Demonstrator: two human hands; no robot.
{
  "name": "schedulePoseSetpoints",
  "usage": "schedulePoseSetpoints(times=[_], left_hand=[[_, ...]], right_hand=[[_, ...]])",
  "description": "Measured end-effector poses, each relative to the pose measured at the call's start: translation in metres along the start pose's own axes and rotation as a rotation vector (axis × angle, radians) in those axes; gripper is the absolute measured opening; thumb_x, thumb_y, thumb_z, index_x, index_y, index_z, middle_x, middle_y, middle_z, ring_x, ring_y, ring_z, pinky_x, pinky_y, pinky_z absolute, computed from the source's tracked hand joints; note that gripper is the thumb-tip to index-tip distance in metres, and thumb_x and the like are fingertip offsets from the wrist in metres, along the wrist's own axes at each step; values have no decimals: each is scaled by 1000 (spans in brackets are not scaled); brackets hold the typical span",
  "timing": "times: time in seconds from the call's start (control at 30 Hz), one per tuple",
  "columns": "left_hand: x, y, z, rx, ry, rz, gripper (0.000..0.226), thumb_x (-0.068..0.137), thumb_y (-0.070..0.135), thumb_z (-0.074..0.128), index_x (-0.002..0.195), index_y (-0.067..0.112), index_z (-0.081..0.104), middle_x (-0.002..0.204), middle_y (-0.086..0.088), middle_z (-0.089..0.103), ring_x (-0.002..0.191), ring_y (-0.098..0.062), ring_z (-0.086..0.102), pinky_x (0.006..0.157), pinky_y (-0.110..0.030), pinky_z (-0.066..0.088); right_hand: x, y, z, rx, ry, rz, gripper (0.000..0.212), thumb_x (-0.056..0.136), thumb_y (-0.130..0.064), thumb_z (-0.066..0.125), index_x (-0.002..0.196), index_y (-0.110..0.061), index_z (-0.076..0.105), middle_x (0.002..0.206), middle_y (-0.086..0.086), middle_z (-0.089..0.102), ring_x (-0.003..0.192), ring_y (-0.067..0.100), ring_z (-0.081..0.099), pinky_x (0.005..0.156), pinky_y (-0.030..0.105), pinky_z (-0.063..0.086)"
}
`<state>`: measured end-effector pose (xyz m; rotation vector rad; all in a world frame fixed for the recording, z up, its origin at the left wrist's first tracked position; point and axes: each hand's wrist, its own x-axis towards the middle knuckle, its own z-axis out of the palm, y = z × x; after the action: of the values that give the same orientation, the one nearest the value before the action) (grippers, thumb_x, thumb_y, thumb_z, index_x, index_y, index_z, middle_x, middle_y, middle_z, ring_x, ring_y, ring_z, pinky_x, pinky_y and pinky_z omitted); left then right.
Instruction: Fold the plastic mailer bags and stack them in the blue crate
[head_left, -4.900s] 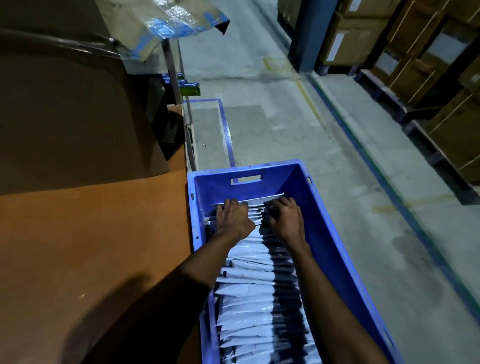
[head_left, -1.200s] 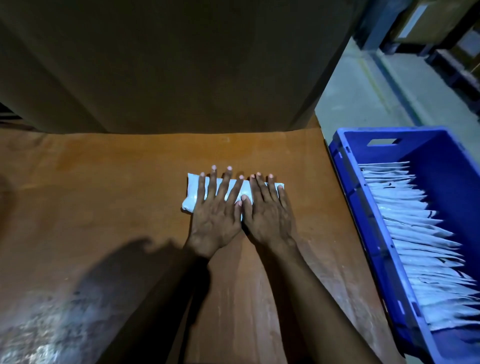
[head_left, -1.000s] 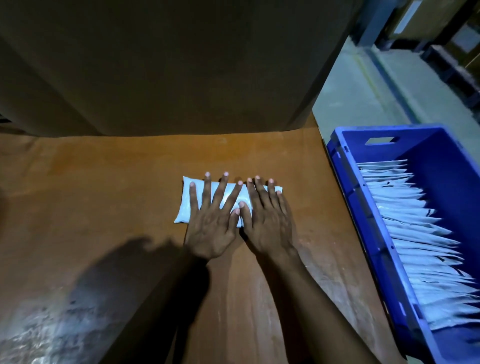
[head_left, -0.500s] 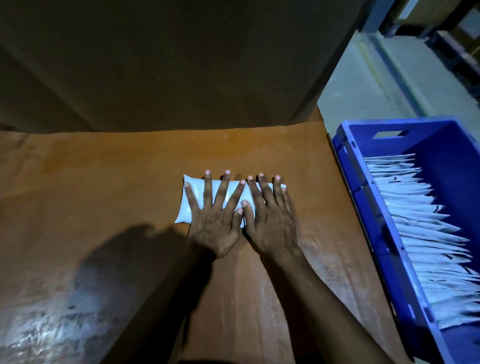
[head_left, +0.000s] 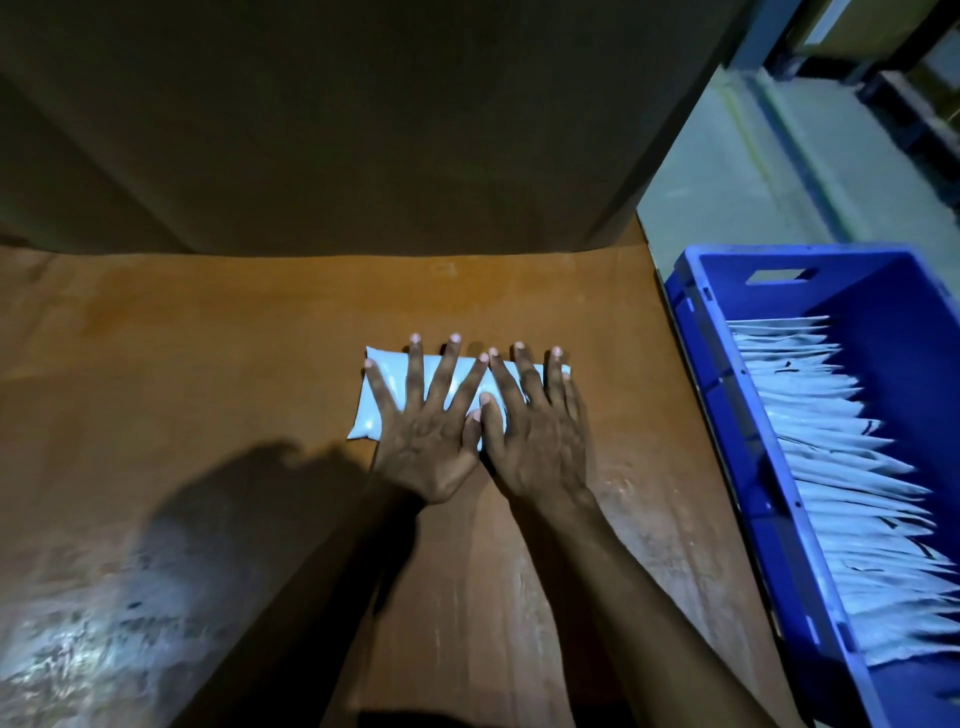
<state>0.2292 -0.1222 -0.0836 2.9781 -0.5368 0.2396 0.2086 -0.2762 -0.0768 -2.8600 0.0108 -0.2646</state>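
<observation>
Pressing down on a folded white mailer bag (head_left: 375, 404), the left hand (head_left: 426, 447) and right hand (head_left: 540, 441) lie flat side by side, fingers straight and spread, thumbs close together. The bag rests on the brown table (head_left: 208, 364), left of the blue crate (head_left: 737, 431) and well apart from it. Inside the crate, a row of folded bags (head_left: 831, 467) leans overlapping. A large cardboard box (head_left: 363, 130) stands left of the crate's far end.

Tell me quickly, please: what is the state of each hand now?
Left hand: open, fingers spread, pressing flat on the folded white mailer bag.
Right hand: open, fingers straight, pressing on the same bag.
</observation>
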Motion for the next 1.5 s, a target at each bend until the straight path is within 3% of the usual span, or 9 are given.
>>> schedulePoseSetpoints(times=[0.17,0.57,0.7,0.8,0.87,1.07,1.2,1.33,1.5], left_hand=[[1,-5,12,25,-19,-1,66,104,49,27,166,31,14,174,-5,7,158,-46,2,108,-86,9],[7,-3,-12,-12,-289,-57,63,100,58,-3,156,45,-29,165,8,-38,146,-32,-45,108,-82,-10],[-13,6,-22,-71,-120,-144,59,106,55,19,163,43,12,174,0,-2,159,-33,-10,114,-78,-2],[-42,17,-24,-74,56,-198,43,102,44,42,142,38,56,160,-2,39,148,-30,29,110,-71,23],[-49,21,-24,-97,92,-197,34,99,41,50,130,37,64,154,1,44,138,-28,36,104,-64,32],[-62,35,-35,-127,55,-137,35,98,45,41,124,41,64,154,-1,41,137,-30,40,98,-54,33],[-70,52,-36,-73,127,-11,42,94,29,52,134,32,64,158,-4,46,149,-32,37,117,-62,23],[-35,65,-30,-97,91,64,54,105,31,37,157,21,43,168,-5,31,158,-32,17,126,-54,14],[-19,56,-8,-60,-4,22,63,108,43,23,165,18,21,173,-1,14,160,-32,4,123,-66,14]], right_hand=[[-1,2,0,-14,-20,-25,58,108,-46,33,164,-30,30,172,2,24,161,33,-1,128,51,14],[7,-3,-17,-36,-202,-30,62,108,-54,19,166,-35,16,175,-2,9,161,27,-11,130,48,3],[4,10,-26,169,-209,-31,61,108,-56,30,164,-33,28,175,-3,11,161,25,-4,128,45,1],[-29,17,-36,306,78,84,49,99,-52,50,140,-28,65,152,-1,52,145,24,40,117,46,32],[-47,20,-35,333,104,96,43,93,-56,57,126,-33,73,138,-8,58,131,17,47,106,42,38],[-76,44,-43,245,155,36,19,96,-32,73,114,-32,78,127,-13,64,116,17,57,98,37,44],[-85,41,-55,191,192,74,18,101,-34,65,110,-29,80,123,-10,68,115,16,55,97,31,36],[-50,28,-45,316,100,11,43,101,-30,45,134,-17,69,140,2,64,132,24,55,114,38,41],[-28,32,-33,343,-121,14,65,96,-33,38,157,-12,45,164,5,41,157,21,26,129,33,19]])
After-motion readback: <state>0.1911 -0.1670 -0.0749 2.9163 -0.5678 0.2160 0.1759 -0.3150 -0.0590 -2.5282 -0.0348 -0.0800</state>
